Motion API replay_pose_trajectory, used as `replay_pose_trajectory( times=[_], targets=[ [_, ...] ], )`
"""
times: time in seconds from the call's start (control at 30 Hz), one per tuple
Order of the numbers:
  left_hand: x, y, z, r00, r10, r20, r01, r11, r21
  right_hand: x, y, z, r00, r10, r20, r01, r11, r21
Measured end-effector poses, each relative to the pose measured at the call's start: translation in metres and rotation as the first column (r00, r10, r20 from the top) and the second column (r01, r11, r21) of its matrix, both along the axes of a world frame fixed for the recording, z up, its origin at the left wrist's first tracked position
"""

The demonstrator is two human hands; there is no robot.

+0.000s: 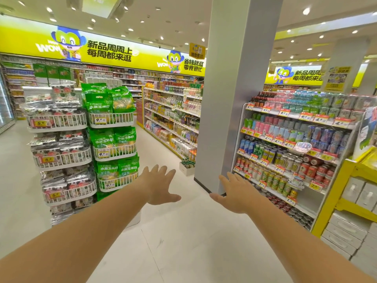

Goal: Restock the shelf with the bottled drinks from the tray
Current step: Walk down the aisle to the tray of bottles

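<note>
Bottled drinks in the tray (187,164) stand on the floor just left of the grey pillar (234,94), while the left hand (161,185) and right hand (237,194) hover empty before it, fingers spread wide.

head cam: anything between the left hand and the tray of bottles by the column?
Only bare floor. Head view: the left hand, open and empty, is separated from the tray of green bottles beside the column by pale tiles.
</note>
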State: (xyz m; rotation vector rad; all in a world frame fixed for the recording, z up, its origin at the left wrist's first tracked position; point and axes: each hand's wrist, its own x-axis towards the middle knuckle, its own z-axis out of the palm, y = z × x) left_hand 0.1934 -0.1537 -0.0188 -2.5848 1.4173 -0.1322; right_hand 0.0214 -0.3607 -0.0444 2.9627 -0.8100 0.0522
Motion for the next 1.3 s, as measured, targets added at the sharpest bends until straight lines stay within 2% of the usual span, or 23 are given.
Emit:
replay_pose_trajectory(
  times=[0.23, 0.53, 0.83, 1.03, 1.3],
  targets=[
    [0.143, -0.102, 0.016, 0.999, -0.011, 0.041, 0.011, 1.0, 0.003, 0.122, -0.099, -0.001, 0.998, -0.047, 0.034, 0.046, 0.999, 0.021],
    [0.291, -0.257, -0.034, 0.998, -0.034, 0.057, 0.035, 0.999, -0.021, 0.272, -0.261, -0.036, 0.996, -0.052, 0.067, 0.05, 0.998, 0.036],
    [0.455, -0.423, -0.047, 0.998, 0.038, 0.04, -0.033, 0.991, -0.131, 0.459, -0.434, -0.043, 0.995, 0.012, 0.095, -0.011, 1.0, -0.011],
    [0.568, -0.517, -0.076, 0.997, 0.068, 0.048, -0.061, 0.987, -0.148, 0.586, -0.526, -0.066, 0.994, 0.063, 0.084, -0.066, 0.997, 0.027],
    [0.771, -0.649, -0.117, 0.998, 0.056, 0.031, -0.052, 0.991, -0.123, 0.785, -0.653, -0.096, 0.992, 0.056, 0.11, -0.065, 0.995, 0.074]
  ],
)
